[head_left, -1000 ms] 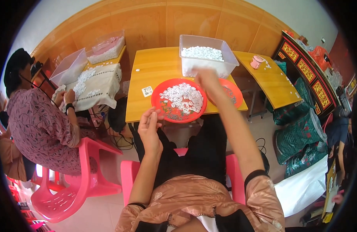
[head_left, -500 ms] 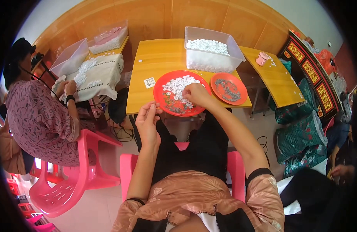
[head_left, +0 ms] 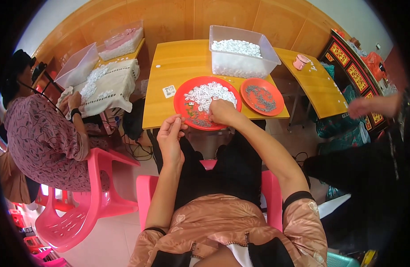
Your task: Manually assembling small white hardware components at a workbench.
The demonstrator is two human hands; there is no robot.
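My left hand (head_left: 171, 139) is raised just off the near left edge of a red round plate (head_left: 180, 101), thumb and fingertips pressed together. Whatever sits in that pinch is too small to make out. Over the plate's near right part, my right hand (head_left: 223, 113) reaches down with curled fingers, and its fingertips are hidden among the pieces. Many small white plastic pieces with holes (head_left: 205, 91) cover the far part of the plate. Thin grey metal pieces (head_left: 199, 122) lie along its near side. A smaller red plate (head_left: 280, 101) with more grey metal pieces (head_left: 263, 104) stands to the right.
A clear plastic tub (head_left: 245, 70) full of white pieces stands behind the plates on the yellow table (head_left: 174, 58). A small card (head_left: 169, 91) lies left. Another person (head_left: 49, 138) works at the left table near a pink chair (head_left: 96, 191). A pink cup (head_left: 301, 62) stands right.
My right hand has shifted slightly lower over the plate; my left hand keeps its pinch. At the right, a person in dark clothes has come into view with an arm stretched out.
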